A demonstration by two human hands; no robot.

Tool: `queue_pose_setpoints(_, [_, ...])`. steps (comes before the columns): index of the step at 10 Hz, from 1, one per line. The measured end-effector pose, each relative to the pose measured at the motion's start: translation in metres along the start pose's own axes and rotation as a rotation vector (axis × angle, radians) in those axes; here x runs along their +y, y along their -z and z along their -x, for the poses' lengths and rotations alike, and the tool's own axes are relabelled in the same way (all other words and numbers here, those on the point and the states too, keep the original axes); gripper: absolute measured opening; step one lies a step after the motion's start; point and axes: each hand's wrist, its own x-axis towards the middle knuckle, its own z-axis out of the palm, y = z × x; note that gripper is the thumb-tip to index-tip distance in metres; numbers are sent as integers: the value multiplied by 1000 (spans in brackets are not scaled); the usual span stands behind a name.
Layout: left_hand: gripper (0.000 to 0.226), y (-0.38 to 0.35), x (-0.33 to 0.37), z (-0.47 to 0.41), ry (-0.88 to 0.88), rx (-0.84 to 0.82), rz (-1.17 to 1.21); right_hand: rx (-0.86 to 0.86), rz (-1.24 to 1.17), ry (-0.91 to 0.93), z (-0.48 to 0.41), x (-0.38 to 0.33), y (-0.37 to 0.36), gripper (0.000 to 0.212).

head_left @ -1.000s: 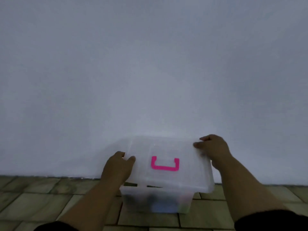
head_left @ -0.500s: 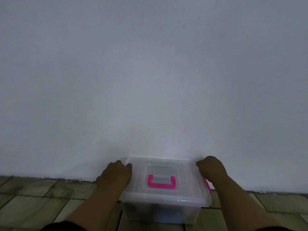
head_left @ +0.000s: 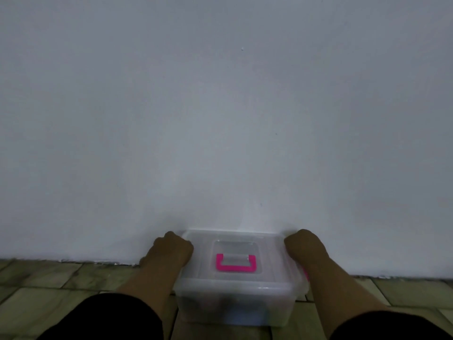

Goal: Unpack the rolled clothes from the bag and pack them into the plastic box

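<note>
Clear plastic box [head_left: 235, 305] standing on the tiled floor [head_left: 61, 298] close against the white wall [head_left: 220, 106], with its translucent lid [head_left: 235, 256] seated on top and the pink carry handle [head_left: 236, 263] lying flat in its recess. Dark and bluish shapes, likely the rolled clothes, show dimly through the front wall; no bag is in view. The left hand [head_left: 169, 250] is curled in a fist over the lid's left edge; the right hand [head_left: 305, 245] is likewise curled over the right edge, beside a pink side latch [head_left: 305, 274]. The step appears to be closing the lid. Done well, both hands press down evenly and together, so the rim seats all round before the latches are snapped; uneven pressure could leave a corner raised.
</note>
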Motion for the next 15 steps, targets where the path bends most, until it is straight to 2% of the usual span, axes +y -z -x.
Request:
queue_pose_setpoints(1, [70, 3, 0, 0, 80, -1, -17, -27, 87, -103, 6, -4, -1, 41])
queue_pose_setpoints(2, [76, -5, -1, 4, 79, -55, 122, -101, 174, -156, 8, -2, -12, 56])
queue_pose_setpoints(3, [75, -13, -5, 7, 73, -18, 151, -101, 156, -176, 12, -1, -21, 61])
queue_pose_setpoints(4, [73, -13, -5, 10, 71, 11, 134, -85, 109, -191, 18, -3, -21, 62])
queue_pose_setpoints(5, [74, -15, -6, 10, 75, 60, 127, -42, 114, -144, 22, -2, -22, 54])
queue_pose_setpoints(7, [62, -16, -6, 19, 18, 205, 4, 180, 120, -36, 39, -1, -18, 49])
queue_pose_setpoints(9, [52, -15, -2, 25, -69, 337, -113, 240, 239, 88, 45, -1, -14, 41])
queue_pose_setpoints(11, [52, -17, -2, 24, -78, 323, -159, 239, 238, 90, 47, -2, -13, 39])
queue_pose_setpoints(13, [55, -17, -1, 24, -33, 300, -125, 236, 215, 73, 45, -1, -15, 40])
queue_pose_setpoints(14, [69, -18, -4, 23, 22, 284, -121, 211, 136, 33, 45, 0, -15, 45])
queue_pose_setpoints(15, [85, -11, -3, 21, 76, 300, -44, 254, 118, -13, 46, -4, -4, 60])
